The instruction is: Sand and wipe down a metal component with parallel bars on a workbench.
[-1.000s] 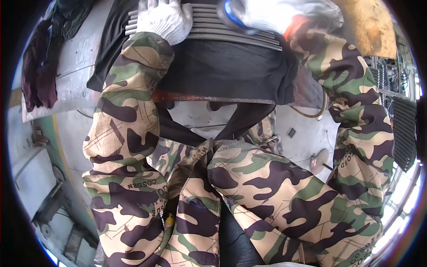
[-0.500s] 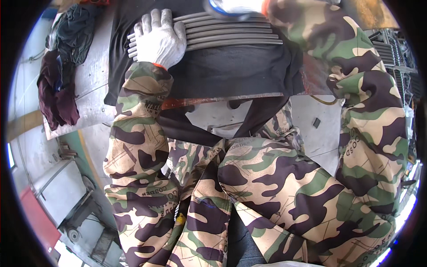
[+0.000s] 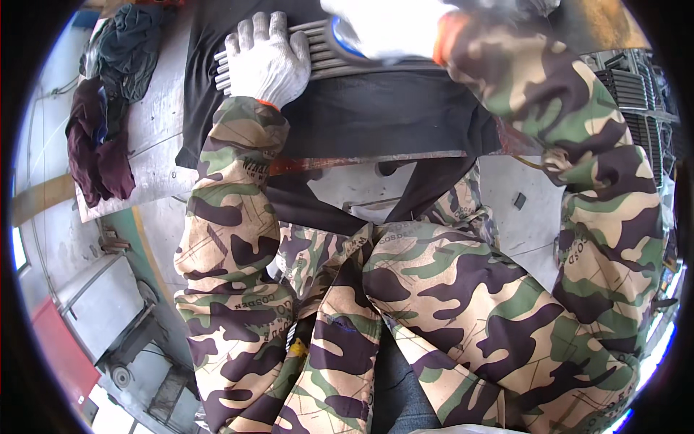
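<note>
Several thin grey metal rods (image 3: 329, 66) lie side by side on a black cloth (image 3: 376, 116) near the top of the picture. My left hand (image 3: 269, 66), in a white knit glove, rests flat over the rods' left ends with its fingers stretched out. Over the rods to its right is my right hand (image 3: 405, 29), also in white, smeared by motion and overexposed. A curved blue and grey edge (image 3: 347, 40) shows along its left side; I cannot make out what it belongs to. The right fingers are not distinguishable.
The cloth covers part of a table with a worn reddish front edge (image 3: 347, 165). Crumpled dark green (image 3: 134, 43) and maroon (image 3: 97, 148) fabric lies at the left. Stacked dark bars (image 3: 622, 90) stand at the far right. A wheeled cart (image 3: 119, 340) is at lower left.
My right hand has swept slightly left and toward me along the rods, with the blue edge moving along with it. My left hand stays flat on the rods; the whole view has shifted slightly.
</note>
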